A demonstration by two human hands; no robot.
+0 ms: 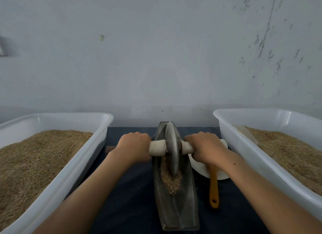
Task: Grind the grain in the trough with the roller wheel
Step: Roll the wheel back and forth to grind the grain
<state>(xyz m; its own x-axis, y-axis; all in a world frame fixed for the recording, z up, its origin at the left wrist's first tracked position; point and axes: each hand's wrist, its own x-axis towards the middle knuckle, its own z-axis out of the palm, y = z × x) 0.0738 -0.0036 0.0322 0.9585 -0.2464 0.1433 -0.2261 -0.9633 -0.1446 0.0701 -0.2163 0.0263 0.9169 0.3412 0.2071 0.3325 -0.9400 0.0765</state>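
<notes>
The wheel [171,149] stood upright in the trough [176,207], its rim in the grain [169,179] at mid-trough. The left hand [133,146] and right hand [206,148] each curled tightly round the axle [156,147] on either side. Grain-filled tubs [57,178] flanked the trough.

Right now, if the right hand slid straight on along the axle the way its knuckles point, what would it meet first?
The right hand grips the white handle with its knuckles toward the wheel. Sliding inward, it would probably meet the wheel's face first; the remaining handle between them looks short, though depth is unclear.
</notes>
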